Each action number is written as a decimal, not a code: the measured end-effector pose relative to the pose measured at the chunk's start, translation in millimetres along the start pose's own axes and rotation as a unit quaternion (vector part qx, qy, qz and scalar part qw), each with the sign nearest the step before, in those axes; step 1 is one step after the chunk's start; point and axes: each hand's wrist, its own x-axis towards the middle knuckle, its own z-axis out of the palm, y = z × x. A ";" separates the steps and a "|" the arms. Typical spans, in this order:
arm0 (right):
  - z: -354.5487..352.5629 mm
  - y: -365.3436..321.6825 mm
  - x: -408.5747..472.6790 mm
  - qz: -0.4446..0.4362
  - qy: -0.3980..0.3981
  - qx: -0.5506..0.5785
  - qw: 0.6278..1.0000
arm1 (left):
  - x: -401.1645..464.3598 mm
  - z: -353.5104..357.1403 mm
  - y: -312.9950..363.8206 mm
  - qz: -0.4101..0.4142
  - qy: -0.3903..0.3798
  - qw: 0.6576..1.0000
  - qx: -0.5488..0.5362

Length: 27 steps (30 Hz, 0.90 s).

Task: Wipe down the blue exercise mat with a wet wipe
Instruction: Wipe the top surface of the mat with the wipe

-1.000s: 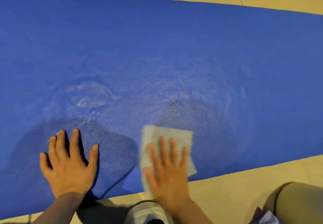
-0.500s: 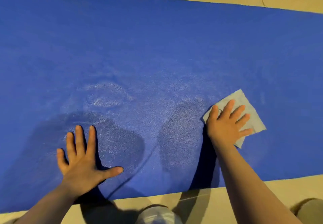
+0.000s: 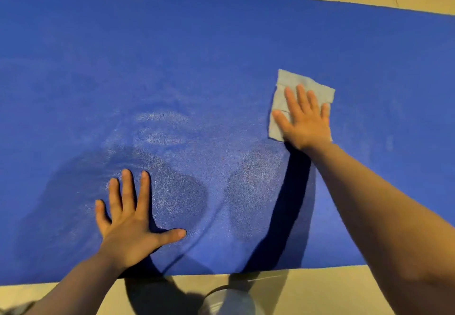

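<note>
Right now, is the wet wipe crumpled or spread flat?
Spread flat: the wet wipe lies on the blue mat under the right hand.

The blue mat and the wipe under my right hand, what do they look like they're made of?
Blue exercise mat: probably foam or rubber, matte, with a fine pebbled grain that glints where damp.
Wet wipe: looks like thin nonwoven cloth, pale grey, softly creased, lying flat under the right hand.

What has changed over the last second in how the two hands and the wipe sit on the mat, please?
The right hand swept the wet wipe from the mat's near edge rightward and away, fingers flat on it throughout. The left hand stayed pressed flat on the blue mat, its thumb spreading out.
</note>
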 end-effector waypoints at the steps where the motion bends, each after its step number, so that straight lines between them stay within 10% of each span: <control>1: -7.5 25.8 -3.6 0.068 -0.002 0.002 0.998 | -0.2 -0.5 0.2 0.000 -0.001 1.000 0.002; 8: 6.5 69.4 -63.6 0.328 0.071 0.055 0.940 | -1.5 -1.4 1.1 -0.003 -0.007 1.000 0.006; 13: 68.1 -57.2 -129.1 0.028 0.110 0.010 0.994 | -2.4 -1.5 1.4 -0.003 -0.007 1.000 0.000; 18: 86.3 -85.4 -180.9 -0.267 0.058 -0.021 0.962 | -3.3 -4.9 2.1 -0.003 -0.012 1.000 0.001; 27: 41.0 130.3 -203.4 0.255 0.044 0.029 0.965 | -4.2 -4.0 4.1 -0.004 -0.007 1.000 -0.006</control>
